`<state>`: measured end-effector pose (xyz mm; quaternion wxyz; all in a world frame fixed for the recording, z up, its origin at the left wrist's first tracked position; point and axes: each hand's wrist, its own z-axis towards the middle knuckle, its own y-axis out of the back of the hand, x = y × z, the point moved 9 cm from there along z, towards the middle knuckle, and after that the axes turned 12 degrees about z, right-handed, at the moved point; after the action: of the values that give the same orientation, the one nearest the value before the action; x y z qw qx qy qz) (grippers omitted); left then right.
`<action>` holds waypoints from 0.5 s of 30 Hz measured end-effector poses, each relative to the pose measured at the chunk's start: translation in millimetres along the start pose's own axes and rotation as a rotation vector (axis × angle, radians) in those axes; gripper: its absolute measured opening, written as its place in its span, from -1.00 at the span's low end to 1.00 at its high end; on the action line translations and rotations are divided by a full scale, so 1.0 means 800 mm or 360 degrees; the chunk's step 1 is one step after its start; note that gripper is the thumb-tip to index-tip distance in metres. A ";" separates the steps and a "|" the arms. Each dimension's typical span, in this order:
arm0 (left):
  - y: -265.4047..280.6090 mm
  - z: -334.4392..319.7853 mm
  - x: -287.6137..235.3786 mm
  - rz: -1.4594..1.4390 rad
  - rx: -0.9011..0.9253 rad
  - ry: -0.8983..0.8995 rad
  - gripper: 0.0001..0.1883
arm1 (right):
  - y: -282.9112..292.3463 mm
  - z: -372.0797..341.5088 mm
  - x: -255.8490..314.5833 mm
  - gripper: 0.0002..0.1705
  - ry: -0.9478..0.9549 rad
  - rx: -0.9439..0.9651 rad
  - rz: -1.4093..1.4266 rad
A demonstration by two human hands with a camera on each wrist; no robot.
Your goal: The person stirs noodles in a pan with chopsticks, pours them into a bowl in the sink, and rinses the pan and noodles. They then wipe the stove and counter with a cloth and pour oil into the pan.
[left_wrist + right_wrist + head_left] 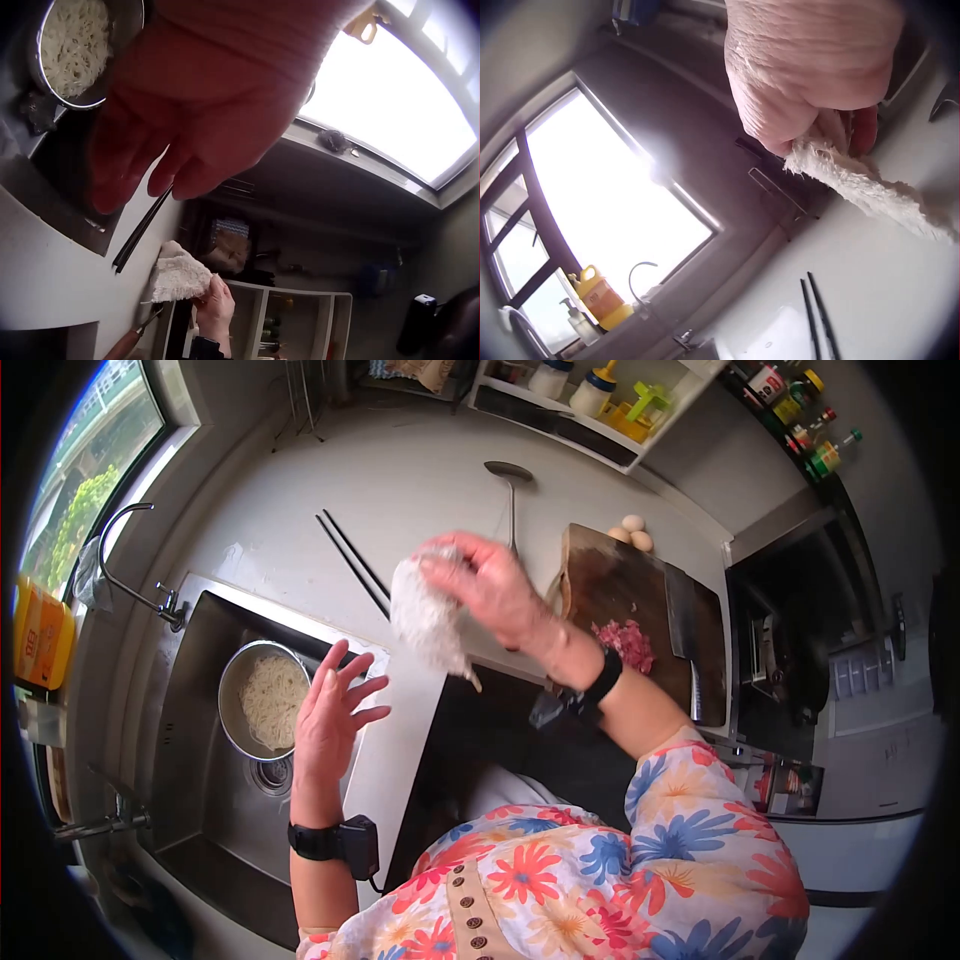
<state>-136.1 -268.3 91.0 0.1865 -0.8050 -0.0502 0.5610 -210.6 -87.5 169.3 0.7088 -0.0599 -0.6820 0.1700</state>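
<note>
In the head view my right hand [490,585] pinches a fluffy white cloth [425,615], which hangs above the counter. The right wrist view shows the cloth [862,184] bunched between thumb and fingers. My left hand [335,710] is held over the sink's edge with fingers spread and nothing in it. Beside it, in the sink [200,780], sits a metal pot [228,705] with pale, noodle-like strands [270,695] inside. A pair of dark chopsticks [350,560] lies on the counter left of the cloth.
A ladle [512,485] lies further back on the counter. To the right, a wooden cutting board [600,575] bears a cleaver [680,610] and chopped pink meat [625,645]. Several eggs [632,532] rest behind it. A faucet [170,605] stands at the sink's back corner.
</note>
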 end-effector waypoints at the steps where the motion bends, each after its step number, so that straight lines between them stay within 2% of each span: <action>1: -0.025 0.002 0.007 -0.0168 0.0084 0.0047 -0.44 | -0.024 -0.035 -0.010 -0.72 -0.0055 0.0038 0.0202; 2: -0.045 0.003 0.021 -0.0338 0.0170 0.0100 -0.40 | -0.051 -0.069 -0.037 -0.68 -0.0335 0.0277 0.0598; 3: -0.051 0.005 0.056 -0.0588 0.0252 0.0241 -0.38 | -0.063 -0.100 -0.083 -0.58 -0.0654 0.0185 0.0855; 4: -0.083 -0.003 0.051 -0.0869 0.0611 0.0169 -0.38 | -0.079 -0.122 -0.100 -0.53 -0.0668 0.0182 0.1154; 6: -0.105 -0.019 0.064 -0.0922 0.0440 0.0308 -0.39 | -0.060 -0.139 -0.113 -0.54 -0.0582 0.0054 0.1496; 7: -0.106 -0.023 0.070 -0.0814 0.0574 0.0234 -0.41 | -0.042 -0.153 -0.114 -0.56 -0.0489 -0.0043 0.1113; 8: -0.103 -0.031 0.091 -0.0594 0.0270 0.0320 -0.45 | -0.024 -0.169 -0.111 -0.59 -0.0399 -0.0147 0.0731; 9: -0.101 -0.035 0.097 -0.0285 0.0180 0.0236 -0.46 | -0.020 -0.177 -0.120 -0.66 -0.0405 -0.0143 0.1006; 10: -0.102 -0.038 0.099 0.0020 0.0109 0.0140 -0.46 | -0.005 -0.182 -0.123 -0.73 -0.0253 -0.0232 0.0967; 12: -0.135 -0.047 0.087 0.0069 0.0182 -0.0125 -0.47 | 0.044 -0.199 -0.112 -0.76 0.0008 -0.0561 0.0245; 13: -0.152 -0.055 0.075 0.0240 0.0164 -0.0257 -0.49 | 0.062 -0.208 -0.094 -0.77 0.0079 -0.0761 -0.0194; 14: -0.167 -0.064 0.063 0.0406 0.0137 -0.0402 -0.50 | 0.073 -0.218 -0.099 -0.81 -0.0199 -0.0809 -0.0375; 15: -0.185 -0.067 0.071 0.0513 0.0305 -0.0446 -0.50 | 0.069 -0.224 -0.110 -0.79 0.0010 -0.0719 -0.0236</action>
<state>-46.8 -128.1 109.9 0.1613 -0.6955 0.1070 0.6919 -43.5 -37.6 57.6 0.6900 -0.1672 -0.7031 -0.0397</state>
